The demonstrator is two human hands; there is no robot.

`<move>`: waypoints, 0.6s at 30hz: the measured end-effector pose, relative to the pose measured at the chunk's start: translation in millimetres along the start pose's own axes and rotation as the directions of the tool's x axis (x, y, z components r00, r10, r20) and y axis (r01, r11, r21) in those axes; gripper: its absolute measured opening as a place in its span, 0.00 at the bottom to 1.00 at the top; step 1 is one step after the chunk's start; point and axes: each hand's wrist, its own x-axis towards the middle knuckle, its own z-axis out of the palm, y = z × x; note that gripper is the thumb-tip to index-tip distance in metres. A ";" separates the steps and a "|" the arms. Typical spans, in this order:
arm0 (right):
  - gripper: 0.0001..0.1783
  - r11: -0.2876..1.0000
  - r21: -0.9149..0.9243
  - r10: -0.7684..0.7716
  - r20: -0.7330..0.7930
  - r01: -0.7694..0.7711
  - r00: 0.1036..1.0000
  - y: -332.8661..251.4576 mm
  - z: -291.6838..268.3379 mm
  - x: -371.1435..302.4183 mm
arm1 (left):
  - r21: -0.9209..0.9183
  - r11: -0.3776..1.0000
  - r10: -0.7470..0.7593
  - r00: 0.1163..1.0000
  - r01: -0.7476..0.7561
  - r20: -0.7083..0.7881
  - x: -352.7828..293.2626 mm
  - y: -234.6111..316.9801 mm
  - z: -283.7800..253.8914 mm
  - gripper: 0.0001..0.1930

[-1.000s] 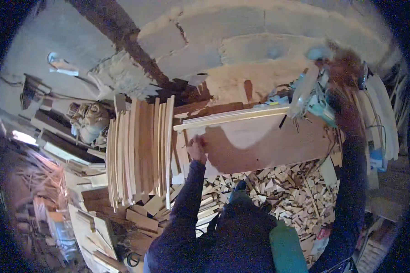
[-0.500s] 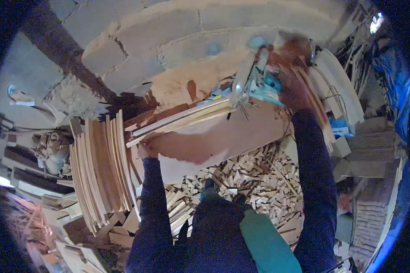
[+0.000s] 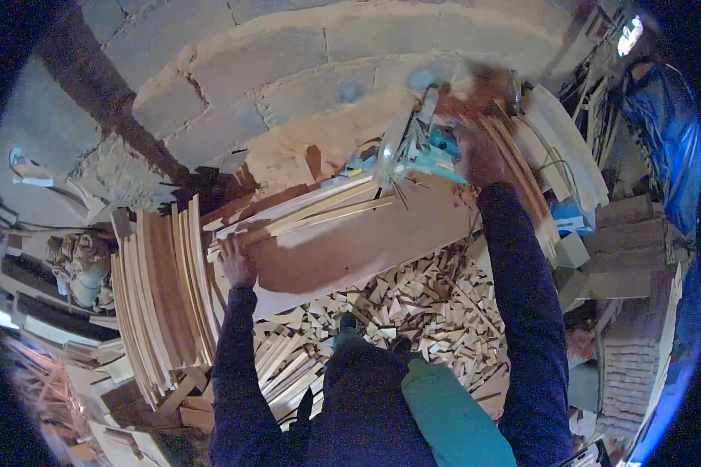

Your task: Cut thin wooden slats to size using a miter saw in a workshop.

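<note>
Pale wooden strips [image 3: 311, 204] lie side by side along a brown wooden board [image 3: 343, 249]. At their left end, my left hand [image 3: 239, 263] rests with fingers stretched over the strip ends. One thin strip [image 3: 335, 216] lies slightly apart, nearer to me. A teal power saw [image 3: 438, 150] with a clear guard [image 3: 395, 140] stands at the board's right end. My right hand [image 3: 479, 158] is at the saw's right side, closed round its grip. Dim light and the saw's body partly hide those fingers.
Several long curved wooden pieces [image 3: 163, 288] stand left of the board. Below lies a heap of small wood offcuts [image 3: 444, 311]. A block wall [image 3: 280, 54] rises behind. More boards [image 3: 572, 144] and a blue plastic sheet [image 3: 666, 140] are at the right.
My left hand's fingers have spread out over the strip ends, where they were bunched before. A thin strip now shows apart from the others. The whole view has shifted slightly.
</note>
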 end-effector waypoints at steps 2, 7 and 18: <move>0.30 0.999 -0.015 -0.053 -0.059 0.052 0.997 -6.1 7.5 6.8 | -0.034 0.999 -0.011 0.997 0.014 0.074 -5.5 -28.8 16.5 0.37; 0.29 0.988 -0.124 -0.123 -0.287 0.090 0.950 6.9 26.6 10.2 | -0.140 0.954 0.274 0.961 -0.265 0.046 12.6 -37.2 26.0 0.31; 0.27 0.994 -0.089 -0.076 -0.101 0.068 0.992 -3.0 16.9 8.4 | -0.335 0.837 0.479 0.875 -0.433 0.065 3.4 -30.0 50.3 0.21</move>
